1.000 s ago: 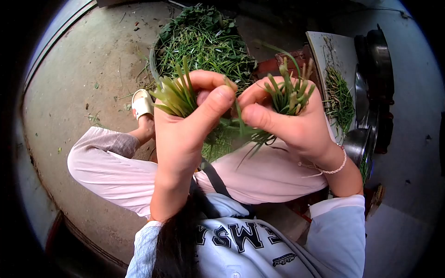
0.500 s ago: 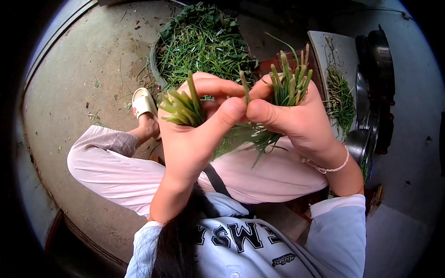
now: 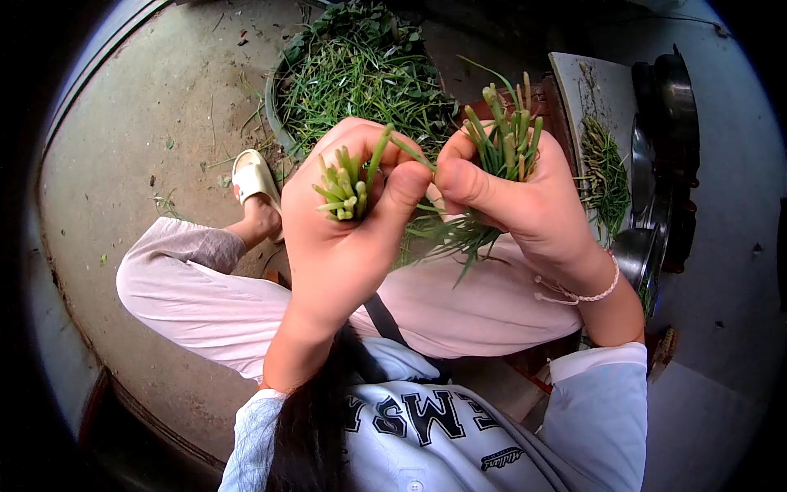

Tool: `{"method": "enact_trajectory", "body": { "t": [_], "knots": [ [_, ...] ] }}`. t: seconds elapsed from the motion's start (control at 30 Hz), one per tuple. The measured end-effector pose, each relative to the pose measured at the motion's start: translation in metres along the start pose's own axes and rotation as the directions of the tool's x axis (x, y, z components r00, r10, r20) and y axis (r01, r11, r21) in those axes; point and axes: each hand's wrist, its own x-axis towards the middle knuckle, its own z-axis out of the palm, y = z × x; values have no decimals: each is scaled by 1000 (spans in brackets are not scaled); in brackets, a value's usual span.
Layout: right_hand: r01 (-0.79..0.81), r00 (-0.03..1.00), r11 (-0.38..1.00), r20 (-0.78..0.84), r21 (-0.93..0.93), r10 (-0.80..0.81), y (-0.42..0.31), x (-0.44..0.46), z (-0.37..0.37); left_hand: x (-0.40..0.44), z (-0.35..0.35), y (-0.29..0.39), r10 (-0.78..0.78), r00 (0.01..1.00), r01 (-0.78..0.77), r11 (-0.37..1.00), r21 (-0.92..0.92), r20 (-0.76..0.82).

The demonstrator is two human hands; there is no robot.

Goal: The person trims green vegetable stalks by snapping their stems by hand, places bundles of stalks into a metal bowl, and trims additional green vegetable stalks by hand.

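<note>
In the head view, my left hand [image 3: 324, 254] is closed around a bunch of pale-green stems [image 3: 344, 187], their ends pointing up. My right hand [image 3: 545, 209] grips a second, taller bunch of green stems [image 3: 507, 135]. Thin, feathery leaves [image 3: 467, 238] hang below the right fist. Between the two hands, thumbs and forefingers pinch one thin green stalk [image 3: 412, 152], which slants from the left bunch toward the right thumb. The fists are close together above my lap.
Beyond my hands stands a round tub [image 3: 275, 123] heaped with loose greens [image 3: 361, 86]. On the right, a white board [image 3: 574, 72] carries more rooted greens [image 3: 605, 176], beside metal pans [image 3: 676, 107]. My slippered foot [image 3: 256, 184] is on the concrete floor at left.
The pinched stalk was upright between the thumbs and now lies slanted toward the left bunch. My left hand has turned slightly, and its bunch looks more upright. The right hand has barely moved.
</note>
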Motion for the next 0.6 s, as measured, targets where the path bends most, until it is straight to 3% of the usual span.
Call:
{"method": "enact_trajectory", "body": {
  "t": [0.03, 0.13, 0.37, 0.57, 0.6],
  "knots": [
    [10, 1000, 1000, 3, -24, -10, 1, 1, -1, 1, -1, -3, 93, 996, -94, 984, 149, 11],
    [48, 999, 995, -11, -93, -49, 7, 3, -3, 1, -2, -5, 172, 985, -170, 950, 263, 13],
    [224, 972, 964, -41, -143, -231, 18, 9, -2, 3, -3, -6, 219, 975, -220, 899, 378, 46],
    [100, 992, 990, -64, -100, -107, 13, 7, -6, 11, -2, -9, 220, 974, -223, 899, 378, 51],
    [100, 992, 990, -64, -102, -107, 12, 6, -6, 14, -5, -13, 211, 977, -184, 898, 399, -26]
  ]
}}
